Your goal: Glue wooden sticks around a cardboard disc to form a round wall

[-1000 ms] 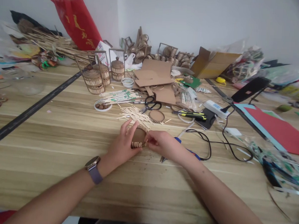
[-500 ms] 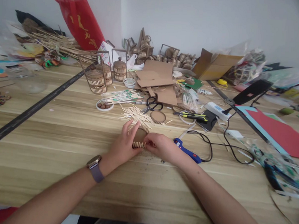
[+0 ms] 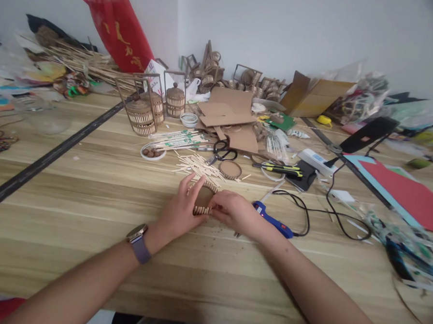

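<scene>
A round cardboard base edged with upright short wooden sticks lies on the table between my hands. My left hand curls around its left side, with the thumb at the near rim and the fingers toward the far rim. At the near right rim, my right hand pinches a short wooden stick at the end of the row; its fingertips partly hide it. Just beyond the base lies a loose pile of cut sticks. A blue glue gun rests right of my right hand.
Past the pile are a cardboard ring, black scissors and a white dish of brown balls. Yellow-black cutters lie right of them. Small lidded baskets stand behind, left of stacked cardboard. The glue gun's black cable loops rightward.
The whole view has shifted slightly. Both hands keep nearly the same hold at the round base, and nothing else has visibly moved.
</scene>
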Motion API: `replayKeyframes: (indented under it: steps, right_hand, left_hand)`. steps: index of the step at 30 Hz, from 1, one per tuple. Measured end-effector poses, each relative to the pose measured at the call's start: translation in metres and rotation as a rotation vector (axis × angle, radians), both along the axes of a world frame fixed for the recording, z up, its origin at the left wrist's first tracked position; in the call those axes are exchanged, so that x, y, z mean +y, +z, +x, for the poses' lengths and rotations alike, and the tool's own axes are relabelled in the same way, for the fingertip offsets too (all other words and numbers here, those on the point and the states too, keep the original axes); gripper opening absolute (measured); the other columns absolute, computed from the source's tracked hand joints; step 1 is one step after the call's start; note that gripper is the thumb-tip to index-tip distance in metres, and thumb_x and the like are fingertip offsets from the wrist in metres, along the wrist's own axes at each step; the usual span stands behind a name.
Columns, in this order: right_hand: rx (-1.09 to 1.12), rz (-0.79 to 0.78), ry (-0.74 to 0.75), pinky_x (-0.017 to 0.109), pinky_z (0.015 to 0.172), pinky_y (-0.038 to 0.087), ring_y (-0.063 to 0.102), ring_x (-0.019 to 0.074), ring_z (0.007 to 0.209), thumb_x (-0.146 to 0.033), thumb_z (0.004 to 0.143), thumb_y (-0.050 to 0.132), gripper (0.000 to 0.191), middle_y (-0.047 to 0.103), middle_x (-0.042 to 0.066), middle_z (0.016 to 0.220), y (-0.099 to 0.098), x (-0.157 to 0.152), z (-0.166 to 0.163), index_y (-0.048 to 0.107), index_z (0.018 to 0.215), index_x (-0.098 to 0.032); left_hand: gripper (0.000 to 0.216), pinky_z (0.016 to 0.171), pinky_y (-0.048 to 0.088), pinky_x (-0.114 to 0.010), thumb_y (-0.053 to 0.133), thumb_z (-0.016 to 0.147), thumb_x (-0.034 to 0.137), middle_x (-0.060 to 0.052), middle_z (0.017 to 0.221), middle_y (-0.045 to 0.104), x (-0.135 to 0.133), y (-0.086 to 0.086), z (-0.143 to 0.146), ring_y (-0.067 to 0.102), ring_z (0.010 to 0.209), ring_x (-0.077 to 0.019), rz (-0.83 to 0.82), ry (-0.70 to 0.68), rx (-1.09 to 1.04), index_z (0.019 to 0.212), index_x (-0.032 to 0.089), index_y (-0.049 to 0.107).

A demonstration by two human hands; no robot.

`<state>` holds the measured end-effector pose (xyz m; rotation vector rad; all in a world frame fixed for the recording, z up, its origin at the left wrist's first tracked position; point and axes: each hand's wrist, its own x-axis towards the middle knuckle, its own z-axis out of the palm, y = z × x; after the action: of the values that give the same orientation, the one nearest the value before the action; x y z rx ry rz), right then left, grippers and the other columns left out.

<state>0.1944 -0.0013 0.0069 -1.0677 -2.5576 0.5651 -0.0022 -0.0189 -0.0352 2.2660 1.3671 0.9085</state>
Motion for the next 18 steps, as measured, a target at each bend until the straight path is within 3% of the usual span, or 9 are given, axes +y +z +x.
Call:
replayKeyframes:
  steps: [4, 9, 12, 15, 18]
  right_hand:
    - [-0.031, -0.013, -0.015, 0.026, 0.069, 0.041, 0.06, 0.0176, 0.078, -0.007, 0.082, 0.066, 0.01, 0.067, 0.004, 0.081, 0.002, -0.001, -0.002, 0.066, 0.082, -0.018]
    - [-0.046, 0.004, -0.1, 0.028, 0.072, 0.044, 0.061, 0.019, 0.082, -0.017, 0.084, 0.068, 0.018, 0.067, 0.006, 0.091, 0.016, -0.009, 0.007, 0.064, 0.101, -0.017]
    - [-0.017, 0.018, -0.204, 0.027, 0.067, 0.043, 0.059, 0.0173, 0.076, -0.025, 0.089, 0.06, 0.006, 0.065, 0.004, 0.084, 0.027, -0.013, 0.033, 0.062, 0.088, -0.018]
    - [-0.077, -0.007, -0.342, 0.027, 0.063, 0.041, 0.057, 0.0166, 0.067, -0.035, 0.091, 0.054, 0.023, 0.062, 0.002, 0.072, 0.033, -0.015, 0.071, 0.057, 0.073, -0.02]
    - [-0.179, -0.161, -0.42, 0.027, 0.06, 0.041, 0.057, 0.0171, 0.064, -0.041, 0.089, 0.053, 0.025, 0.064, 0.003, 0.073, 0.032, -0.017, 0.104, 0.06, 0.077, -0.021]
  left_hand:
    - [0.101, 0.107, 0.044, -0.058, 0.08, 0.068, 0.018, -0.018, 0.152, 0.022, 0.001, 0.0, 0.0, 0.034, 0.141, -0.0395, -0.021, -0.008, -0.001, 0.148, 0.027, 0.02]
    - [0.102, 0.11, 0.041, -0.059, 0.082, 0.068, 0.021, -0.019, 0.152, 0.02, 0.001, 0.0, -0.004, 0.031, 0.143, -0.0395, -0.042, -0.02, -0.021, 0.149, 0.027, 0.021]
    - [0.104, 0.113, 0.037, -0.058, 0.083, 0.066, 0.018, -0.019, 0.151, 0.021, 0.001, 0.0, -0.006, 0.029, 0.144, -0.0389, -0.044, -0.022, -0.03, 0.149, 0.025, 0.022]
    - [0.109, 0.115, 0.034, -0.059, 0.087, 0.062, 0.021, -0.02, 0.152, 0.022, -0.001, 0.0, -0.006, 0.027, 0.145, -0.0396, -0.022, -0.004, -0.033, 0.149, 0.024, 0.021]
    - [0.115, 0.115, 0.034, -0.06, 0.09, 0.06, 0.025, -0.019, 0.153, 0.022, -0.003, -0.001, -0.001, 0.027, 0.145, -0.0407, 0.002, 0.042, -0.011, 0.15, 0.027, 0.019]
